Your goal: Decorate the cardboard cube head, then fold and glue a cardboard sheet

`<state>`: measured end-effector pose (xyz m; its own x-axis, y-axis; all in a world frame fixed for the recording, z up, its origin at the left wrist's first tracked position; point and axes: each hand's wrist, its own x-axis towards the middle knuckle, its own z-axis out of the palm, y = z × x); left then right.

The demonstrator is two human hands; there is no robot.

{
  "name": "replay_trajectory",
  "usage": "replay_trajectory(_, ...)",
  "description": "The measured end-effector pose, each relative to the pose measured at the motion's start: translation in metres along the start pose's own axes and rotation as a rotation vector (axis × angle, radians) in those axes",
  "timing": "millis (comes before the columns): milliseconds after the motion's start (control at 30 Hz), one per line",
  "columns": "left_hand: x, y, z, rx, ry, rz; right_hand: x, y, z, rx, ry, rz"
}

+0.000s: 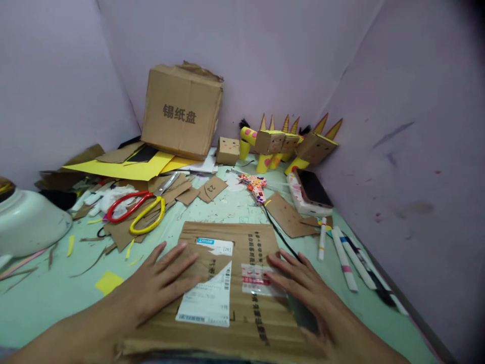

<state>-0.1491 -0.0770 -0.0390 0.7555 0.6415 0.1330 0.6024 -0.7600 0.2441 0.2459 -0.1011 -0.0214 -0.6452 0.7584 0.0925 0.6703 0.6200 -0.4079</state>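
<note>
A flat brown cardboard piece (242, 313), bearing a torn white shipping label (212, 298) and clear tape, lies in front of me near the table's front edge. On its left side rests my left hand (166, 278), palm down with the fingers spread. My right hand (299, 283) lies along its right edge, fingers stretched out over the tape. Beyond the cardboard is a glue gun (254, 187) with a flower pattern and a black cord (278, 230). To the left, scissors (151, 205) with red and yellow handles lie on cardboard scraps.
A large cardboard box (182, 111) stands at the back beside yellow sheets (121, 167). Cardboard animal figures (276, 144) stand right of it. A phone (312, 187) and several markers (344, 258) lie at the right. A white rounded object (30, 222) sits at the left.
</note>
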Motion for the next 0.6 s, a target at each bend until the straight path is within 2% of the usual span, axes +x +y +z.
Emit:
replay_trajectory(100,0.009,0.001,0.002,0.056,0.019,0.229,0.005,0.008,0.007,-0.072,0.049,-0.175)
replay_trajectory(167,0.01,0.007,-0.006,-0.009,-0.001,0.306,0.006,0.009,0.009,-0.106,0.095,-0.209)
replay_trajectory(300,0.004,0.022,-0.022,-0.098,-0.067,0.307,0.009,-0.003,0.005,-0.174,0.164,-0.271)
replay_trajectory(433,0.004,0.027,-0.025,0.0,-0.114,0.318,0.014,-0.018,0.0,-0.127,0.233,-0.349)
replay_trajectory(600,0.007,0.03,-0.018,-0.064,-0.011,0.349,0.016,-0.029,-0.004,-0.037,0.222,-0.392)
